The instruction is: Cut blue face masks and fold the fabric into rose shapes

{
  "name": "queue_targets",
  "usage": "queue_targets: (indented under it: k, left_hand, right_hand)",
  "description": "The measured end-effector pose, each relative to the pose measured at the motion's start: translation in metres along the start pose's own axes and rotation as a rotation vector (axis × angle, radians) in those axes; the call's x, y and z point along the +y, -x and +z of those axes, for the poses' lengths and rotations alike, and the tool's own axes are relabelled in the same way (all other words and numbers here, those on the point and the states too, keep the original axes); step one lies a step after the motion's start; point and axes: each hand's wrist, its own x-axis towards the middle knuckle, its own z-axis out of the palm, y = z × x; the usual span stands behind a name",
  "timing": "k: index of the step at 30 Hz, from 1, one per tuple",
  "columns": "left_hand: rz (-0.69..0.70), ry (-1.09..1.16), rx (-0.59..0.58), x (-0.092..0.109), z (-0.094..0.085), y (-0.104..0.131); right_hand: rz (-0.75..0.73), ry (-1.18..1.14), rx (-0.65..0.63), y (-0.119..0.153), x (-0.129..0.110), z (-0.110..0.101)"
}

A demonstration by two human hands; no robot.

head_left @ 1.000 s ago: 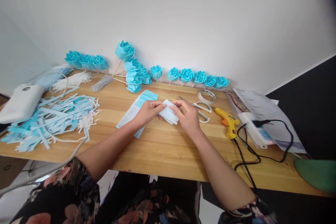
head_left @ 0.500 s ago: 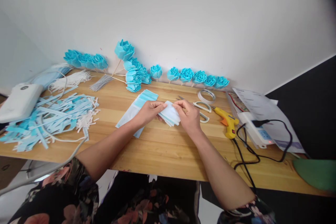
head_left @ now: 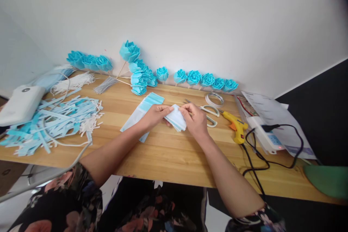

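A small stack of folded white and pale blue fabric pieces [head_left: 176, 117] is held between both hands above the wooden table. My left hand [head_left: 158, 116] pinches its left side, thumb on top. My right hand [head_left: 195, 119] pinches its upper right side, fingers closed. Beneath my left hand and wrist lie flat blue and white fabric strips [head_left: 148, 105]. Scissors with white handles [head_left: 211, 111] rest just right of my right hand, their blades partly hidden. A white tape roll [head_left: 214, 99] lies behind them.
A yellow glue gun [head_left: 237, 127] and a white power strip [head_left: 268, 138] with black cables lie at the right. Blue fabric flowers [head_left: 194, 77] line the wall. Cut strips [head_left: 62, 119], a white device [head_left: 21, 104] and grey wires [head_left: 105, 85] are at the left.
The edges of the held stack look slightly closer together at its lower end. Both hands stay in nearly the same place and keep their hold.
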Motion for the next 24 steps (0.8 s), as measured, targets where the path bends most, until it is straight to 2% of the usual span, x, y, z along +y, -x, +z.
queue_targets:
  k: [4, 7, 10, 14, 19, 24]
  left_hand:
    - [-0.082, 0.146, -0.039, -0.001, 0.000, -0.002]
    - [-0.123, 0.196, -0.081, 0.001, 0.000, -0.002]
    - [-0.132, 0.211, -0.082, 0.002, -0.001, 0.000]
    - [-0.111, 0.189, -0.097, 0.002, -0.002, 0.000]
    - [-0.068, 0.155, -0.060, -0.001, -0.003, -0.001]
    - [-0.065, 0.168, 0.021, -0.001, -0.005, -0.003]
  right_hand:
    - [-0.028, -0.010, 0.008, 0.000, 0.000, -0.001]
    - [-0.124, 0.014, -0.016, -0.001, 0.000, -0.001]
    - [-0.207, 0.028, -0.030, -0.001, 0.001, -0.002]
    - [-0.221, 0.049, -0.043, -0.001, 0.000, -0.003]
    - [-0.238, 0.028, -0.058, -0.003, -0.002, -0.004]
    - [-0.288, -0.114, -0.026, -0.006, -0.004, -0.011]
